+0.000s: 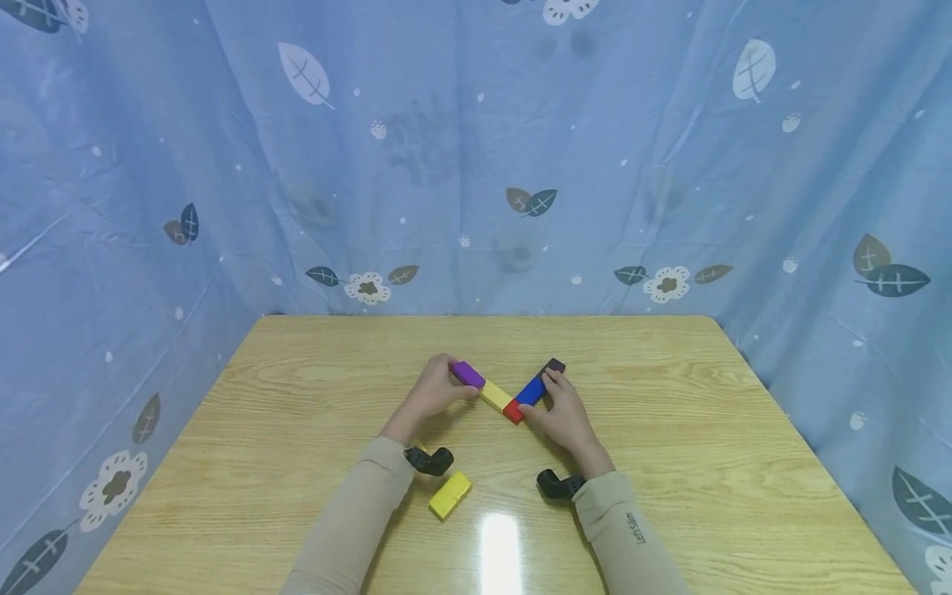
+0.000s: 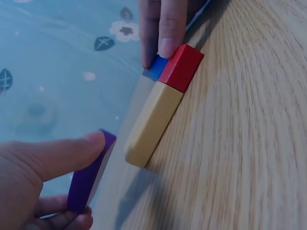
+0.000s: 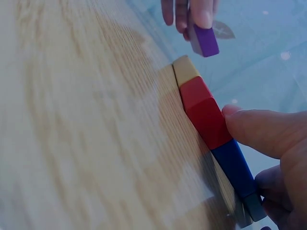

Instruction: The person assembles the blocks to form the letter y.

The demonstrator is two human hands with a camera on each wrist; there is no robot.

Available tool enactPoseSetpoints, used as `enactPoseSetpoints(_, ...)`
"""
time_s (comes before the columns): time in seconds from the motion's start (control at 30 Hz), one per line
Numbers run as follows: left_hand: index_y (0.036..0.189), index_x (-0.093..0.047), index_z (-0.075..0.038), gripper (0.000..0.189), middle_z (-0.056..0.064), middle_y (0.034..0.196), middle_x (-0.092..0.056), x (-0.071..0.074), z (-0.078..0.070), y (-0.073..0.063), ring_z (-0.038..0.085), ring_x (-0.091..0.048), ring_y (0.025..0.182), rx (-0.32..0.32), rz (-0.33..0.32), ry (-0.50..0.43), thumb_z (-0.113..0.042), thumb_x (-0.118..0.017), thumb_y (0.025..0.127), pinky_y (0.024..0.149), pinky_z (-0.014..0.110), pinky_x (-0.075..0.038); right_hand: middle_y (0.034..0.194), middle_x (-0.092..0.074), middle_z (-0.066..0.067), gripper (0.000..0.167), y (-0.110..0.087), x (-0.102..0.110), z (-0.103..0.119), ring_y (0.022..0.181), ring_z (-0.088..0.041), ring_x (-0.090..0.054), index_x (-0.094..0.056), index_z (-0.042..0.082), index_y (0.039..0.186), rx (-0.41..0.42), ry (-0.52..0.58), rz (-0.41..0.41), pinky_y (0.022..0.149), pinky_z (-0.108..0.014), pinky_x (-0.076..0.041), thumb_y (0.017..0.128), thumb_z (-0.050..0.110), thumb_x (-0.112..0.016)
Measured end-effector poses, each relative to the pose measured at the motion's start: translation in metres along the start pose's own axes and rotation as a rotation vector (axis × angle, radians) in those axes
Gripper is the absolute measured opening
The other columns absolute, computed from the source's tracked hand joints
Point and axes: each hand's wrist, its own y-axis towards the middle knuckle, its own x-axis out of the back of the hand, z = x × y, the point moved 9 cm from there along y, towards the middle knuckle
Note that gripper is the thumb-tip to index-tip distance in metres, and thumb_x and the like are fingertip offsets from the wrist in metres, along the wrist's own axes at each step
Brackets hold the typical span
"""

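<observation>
Between thumb and fingers, my left hand (image 1: pixel 435 388) pinches a purple block (image 2: pixel 90 175). It is held apart from the end of a tan block (image 2: pixel 154 125) in the left wrist view. That tan block meets a red block (image 1: pixel 513 411) at the corner of a V-shaped row on the table. From the red corner a blue block (image 1: pixel 531 390) runs away to the right, with a dark block (image 1: pixel 554 364) at its far end. My right hand (image 1: pixel 563 413) holds the blue arm, its thumb against the red block and its fingers near the dark end.
On the wooden table (image 1: pixel 669 430), a yellow block (image 1: pixel 449 496) lies near my left forearm. Part of another yellow piece (image 1: pixel 421 446) shows behind the left wrist's black camera (image 1: pixel 430 460). A blue patterned curtain (image 1: pixel 461 165) hangs behind and along both sides.
</observation>
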Motion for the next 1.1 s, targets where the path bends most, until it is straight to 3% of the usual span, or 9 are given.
enactPoseSetpoints(0.23,0.118,-0.050,0.008,0.056,0.019,0.109,-0.053,0.005,0.009,0.001,0.031,-0.052,0.102,0.092,-0.084,-0.004,-0.021,-0.078,0.078,0.089,0.042,-0.046,0.151,-0.030,-0.021,0.079,0.000,-0.004,0.002,0.139,-0.041,-0.026,-0.037,-0.007,0.140,0.004,0.011,0.005,0.112,-0.052,-0.026,0.084,0.036,-0.071)
enactPoseSetpoints(0.4,0.119,-0.049,0.008,0.058,0.019,0.110,-0.053,0.004,0.012,0.004,0.032,-0.051,0.104,0.139,-0.118,0.049,-0.023,-0.077,0.079,0.091,0.041,-0.047,0.151,-0.030,-0.021,0.079,0.000,-0.005,0.002,0.139,-0.041,-0.026,-0.037,-0.007,0.140,0.004,0.020,-0.004,0.112,-0.053,-0.027,0.083,0.035,-0.072)
enactPoseSetpoints(0.63,0.118,-0.049,0.009,0.061,0.019,0.107,-0.052,-0.002,0.008,0.008,0.030,-0.050,0.100,0.143,-0.120,0.132,-0.026,-0.079,0.077,0.086,0.040,-0.048,0.150,-0.033,-0.020,0.080,0.003,-0.004,0.000,0.139,-0.039,-0.028,-0.038,-0.007,0.140,0.013,-0.010,-0.019,0.112,-0.051,-0.028,0.083,0.036,-0.072)
enactPoseSetpoints(1.1,0.114,-0.051,0.008,0.056,0.018,0.105,-0.052,-0.010,0.006,0.008,0.029,-0.049,0.098,0.115,-0.116,0.132,-0.024,-0.079,0.077,0.083,0.039,-0.046,0.150,-0.033,-0.019,0.080,0.002,-0.001,-0.003,0.139,-0.039,-0.027,-0.038,-0.007,0.140,0.015,-0.013,-0.019,0.112,-0.051,-0.027,0.082,0.036,-0.072)
